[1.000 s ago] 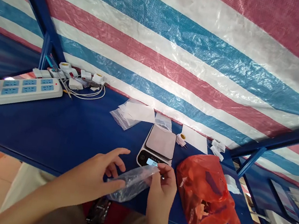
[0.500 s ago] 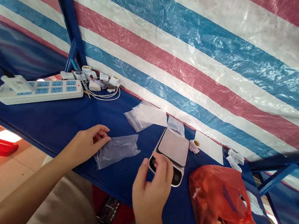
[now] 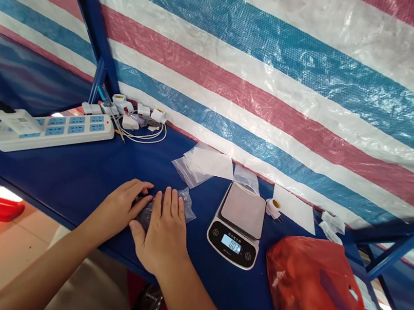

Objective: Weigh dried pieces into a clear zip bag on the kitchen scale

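My right hand (image 3: 165, 234) lies flat over the clear bag (image 3: 188, 208) on the blue table (image 3: 191, 259); my left hand (image 3: 117, 210) curls close alongside, grip hidden; smoothing looks partway done, a crinkled end left.

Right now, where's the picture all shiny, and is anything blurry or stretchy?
In the head view, glare speckles the striped sheet, and small glints show on the clear bag beside the right hand; in that head view, the left hand looks fairly sharp, but the top right corner seems dark and soft, and the wide picture perhaps looks stretched near its edges.
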Demonstrator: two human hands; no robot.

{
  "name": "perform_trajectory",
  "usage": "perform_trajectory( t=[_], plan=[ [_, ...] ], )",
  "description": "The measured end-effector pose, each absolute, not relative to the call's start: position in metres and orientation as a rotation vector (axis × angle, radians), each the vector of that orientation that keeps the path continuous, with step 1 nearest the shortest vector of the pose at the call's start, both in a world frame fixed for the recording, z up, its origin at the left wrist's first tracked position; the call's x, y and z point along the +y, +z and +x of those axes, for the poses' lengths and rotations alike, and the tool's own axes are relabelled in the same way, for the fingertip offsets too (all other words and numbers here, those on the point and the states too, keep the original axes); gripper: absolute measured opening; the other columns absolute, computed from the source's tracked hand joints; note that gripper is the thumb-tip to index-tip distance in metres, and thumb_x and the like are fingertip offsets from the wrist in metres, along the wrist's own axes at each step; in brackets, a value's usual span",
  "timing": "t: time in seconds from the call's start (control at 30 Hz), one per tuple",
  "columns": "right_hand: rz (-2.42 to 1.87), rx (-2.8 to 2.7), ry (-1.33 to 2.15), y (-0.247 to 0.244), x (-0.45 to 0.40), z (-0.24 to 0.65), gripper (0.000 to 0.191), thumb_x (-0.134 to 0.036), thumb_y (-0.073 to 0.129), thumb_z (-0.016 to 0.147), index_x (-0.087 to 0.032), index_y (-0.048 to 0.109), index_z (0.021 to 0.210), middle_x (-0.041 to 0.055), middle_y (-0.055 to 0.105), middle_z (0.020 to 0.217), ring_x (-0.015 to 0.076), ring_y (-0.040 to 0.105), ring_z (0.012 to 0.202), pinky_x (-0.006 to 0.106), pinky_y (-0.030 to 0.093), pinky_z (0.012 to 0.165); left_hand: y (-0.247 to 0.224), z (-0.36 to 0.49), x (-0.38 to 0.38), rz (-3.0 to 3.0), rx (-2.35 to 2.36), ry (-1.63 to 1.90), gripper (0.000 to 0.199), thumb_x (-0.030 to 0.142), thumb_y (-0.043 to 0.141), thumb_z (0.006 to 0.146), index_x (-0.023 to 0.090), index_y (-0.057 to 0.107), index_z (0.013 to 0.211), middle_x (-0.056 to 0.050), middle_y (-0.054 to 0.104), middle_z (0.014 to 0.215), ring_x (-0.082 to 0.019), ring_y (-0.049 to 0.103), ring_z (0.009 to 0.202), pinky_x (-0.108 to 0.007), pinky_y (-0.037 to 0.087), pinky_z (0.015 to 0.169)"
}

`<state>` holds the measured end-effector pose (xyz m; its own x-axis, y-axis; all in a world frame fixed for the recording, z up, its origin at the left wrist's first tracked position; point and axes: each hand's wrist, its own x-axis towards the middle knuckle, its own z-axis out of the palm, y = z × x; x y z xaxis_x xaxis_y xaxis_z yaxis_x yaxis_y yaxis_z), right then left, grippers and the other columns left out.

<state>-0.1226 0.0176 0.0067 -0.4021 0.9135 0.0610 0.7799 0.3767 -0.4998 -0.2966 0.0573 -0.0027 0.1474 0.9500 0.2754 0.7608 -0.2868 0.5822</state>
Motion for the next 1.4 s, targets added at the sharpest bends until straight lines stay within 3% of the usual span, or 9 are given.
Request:
perform_trajectory(
  t=[0.37,0.5,0.63,0.8,0.9,1.1,1.2,1.3,1.4],
  plan=[
    [-1.729,-2.248,0.537,0.018,0.013,-0.113,0.078,-0.054,0.039,0.107,-0.004,0.026,0.165,0.0244,0.010,0.171,0.0397,0.006,0.160,0.066,0.021,0.128,-0.008,-0.305,0.061,2.086,1.588,0.928,0.047,0.051,0.042,0.103,0.018,0.069,0.119,-0.012,0.070,0.113,-0.025,0.070,0.101,-0.040,0.059,0.094],
    [-1.730,-2.235,0.515,0.014,-0.010,-0.110,0.076,-0.053,0.038,0.108,-0.004,0.029,0.165,0.0232,0.014,0.171,0.0404,0.009,0.160,0.067,0.025,0.126,0.011,-0.297,0.043,2.230,1.662,0.999,0.045,0.047,0.043,0.104,0.020,0.068,0.131,-0.013,0.067,0.137,-0.030,0.062,0.129,-0.047,0.050,0.112],
    [-1.749,-2.064,0.512,0.016,-0.023,-0.095,0.065,-0.041,0.031,0.111,-0.005,0.029,0.165,0.0174,0.021,0.172,0.0326,0.017,0.161,0.058,0.034,0.126,0.008,-0.270,0.007,2.563,1.592,0.897,0.050,0.035,0.042,0.105,0.019,0.055,0.151,-0.010,0.052,0.159,-0.029,0.051,0.146,-0.048,0.037,0.124],
    [-1.573,-2.195,0.486,0.030,-0.004,-0.084,0.057,-0.027,0.027,0.111,-0.009,0.033,0.165,0.0106,0.029,0.171,0.0238,0.018,0.161,0.049,0.032,0.130,-0.024,-0.257,-0.010,2.777,1.637,0.723,0.063,0.045,0.047,0.102,0.016,0.046,0.158,-0.013,0.041,0.165,-0.034,0.045,0.150,-0.055,0.026,0.127],
    [-1.473,-2.425,0.478,0.030,0.011,-0.087,0.056,-0.027,0.032,0.110,-0.008,0.037,0.162,0.0126,0.030,0.170,0.0272,0.020,0.161,0.052,0.025,0.131,-0.031,-0.268,-0.009,2.801,1.630,0.663,0.065,0.045,0.047,0.102,0.020,0.041,0.161,-0.010,0.037,0.168,-0.032,0.042,0.153,-0.053,0.022,0.129],
    [-1.586,-2.414,0.398,0.015,0.016,-0.088,0.067,-0.042,0.042,0.107,-0.008,0.032,0.164,0.0149,0.021,0.172,0.0327,0.019,0.161,0.057,0.025,0.130,-0.015,-0.301,-0.014,2.802,1.707,0.648,0.089,0.062,0.053,0.097,0.016,0.025,0.167,-0.015,0.040,0.166,-0.035,0.045,0.150,-0.053,0.021,0.130],
    [-1.568,-2.408,0.405,0.014,0.016,-0.087,0.067,-0.044,0.039,0.108,-0.009,0.032,0.165,0.0147,0.020,0.172,0.0319,0.017,0.161,0.056,0.023,0.131,0.000,-0.294,-0.018,2.749,1.723,0.722,0.090,0.062,0.052,0.096,0.014,0.025,0.167,-0.016,0.037,0.168,-0.038,0.042,0.152,-0.054,0.024,0.129],
    [-1.567,-2.416,0.420,0.015,0.016,-0.086,0.064,-0.043,0.034,0.110,-0.009,0.031,0.165,0.0139,0.018,0.172,0.0305,0.014,0.161,0.055,0.022,0.131,0.004,-0.275,-0.021,2.830,1.546,0.748,0.079,0.052,0.054,0.098,0.016,0.031,0.165,-0.013,0.043,0.165,-0.031,0.047,0.149,-0.045,0.027,0.129],
    [-1.601,-2.404,0.426,0.017,0.016,-0.086,0.062,-0.037,0.032,0.110,-0.007,0.029,0.165,0.0136,0.018,0.172,0.0294,0.014,0.161,0.053,0.022,0.132,-0.005,-0.268,-0.022,2.932,1.475,0.780,0.079,0.054,0.056,0.098,0.015,0.037,0.163,-0.014,0.050,0.160,-0.028,0.054,0.143,-0.041,0.022,0.130]
  ],
)
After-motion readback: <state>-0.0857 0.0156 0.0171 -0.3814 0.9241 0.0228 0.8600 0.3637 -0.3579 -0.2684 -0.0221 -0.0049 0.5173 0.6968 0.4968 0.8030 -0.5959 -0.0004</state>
